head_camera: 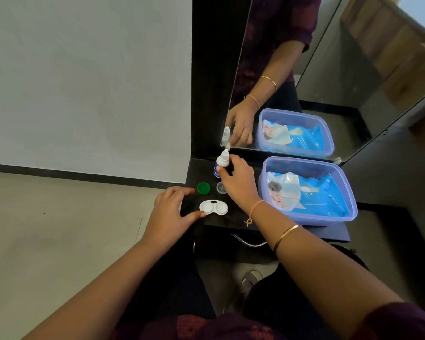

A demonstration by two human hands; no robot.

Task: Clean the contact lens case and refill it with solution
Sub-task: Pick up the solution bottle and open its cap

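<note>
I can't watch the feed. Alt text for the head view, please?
The right hand grips an upright solution bottle at the back of a dark shelf before a mirror, while the left hand touches the open white lens case with its thumb. A green cap lies just beyond it; a blue tub holds a wipes pack.

Narrow table [196,171], closed on the far side by a mirror [292,69]; a blue tub [302,160] fills its right half. At left, the bottle [222,161], green cap [203,188], clear cap [220,187] and lens case [213,207] crowd together, with the right hand [238,182] reaching in between them and the tub. The left and near edges lie open to approach.
</note>
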